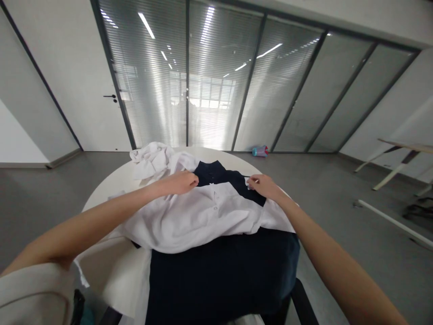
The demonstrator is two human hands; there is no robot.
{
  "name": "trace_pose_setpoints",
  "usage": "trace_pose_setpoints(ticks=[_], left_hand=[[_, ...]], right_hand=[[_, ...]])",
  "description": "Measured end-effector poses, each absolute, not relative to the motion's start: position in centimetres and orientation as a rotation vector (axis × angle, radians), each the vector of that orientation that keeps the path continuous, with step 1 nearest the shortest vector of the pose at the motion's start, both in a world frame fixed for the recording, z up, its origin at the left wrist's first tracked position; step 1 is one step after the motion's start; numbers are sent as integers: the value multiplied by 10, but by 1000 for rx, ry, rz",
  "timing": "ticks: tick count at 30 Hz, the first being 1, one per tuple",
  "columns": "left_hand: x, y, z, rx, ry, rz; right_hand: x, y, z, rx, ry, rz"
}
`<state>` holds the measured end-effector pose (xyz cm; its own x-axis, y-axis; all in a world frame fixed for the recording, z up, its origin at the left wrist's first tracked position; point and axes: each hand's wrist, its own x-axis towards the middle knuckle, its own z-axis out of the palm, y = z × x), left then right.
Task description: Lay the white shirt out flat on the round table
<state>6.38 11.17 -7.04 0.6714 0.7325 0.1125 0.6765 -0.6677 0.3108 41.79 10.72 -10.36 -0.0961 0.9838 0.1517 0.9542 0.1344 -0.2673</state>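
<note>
A white buttoned shirt (pixel 189 216) lies spread and wrinkled over a round white table (pixel 111 275). Its upper edge meets dark navy cloth (pixel 210 172), which also runs down toward the right. My left hand (pixel 184 182) is closed at the shirt's upper left side, with fingers pinched on the white fabric. On the other side my right hand (pixel 263 186) pinches a small bit of white cloth above the navy part. A large dark navy cloth (pixel 223 280) hangs over the near table edge, below the shirt's hem.
Crumpled white cloth (pixel 154 158) sits at the table's far left. Behind stand glass partitions with blinds and a white door (pixel 91 90). A blue and pink striped bin (pixel 260 151) lies on the grey floor. Another table (pixel 406 145) is at the right.
</note>
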Motion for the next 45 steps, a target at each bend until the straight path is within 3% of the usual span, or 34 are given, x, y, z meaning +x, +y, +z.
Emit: trace_pose_setpoints(ticks=[7,13,20,24,31,37,45], left_hand=[[81,173,-112,2374,1235,45],[62,186,-112,2178,1128,-3],[69,216,-98,1677,1430,849],[81,245,-111,1728,1553,995],[75,239,-141,2039,1541,904],[74,222,-138,2594,1412,625],[90,230,-144,2395,1568,409]], right_hand=[[370,115,-115,-1823,-2382,510],[378,126,-126,-1588,-2207,491],[364,180,-108,-1737,-1968,180],[346,215,-109,-2004,-1987,155],[334,223,-142,-2170,-2023,170],[386,218,-125,-2096,-2071,184],[501,166,-121,-2041,-2023,356]])
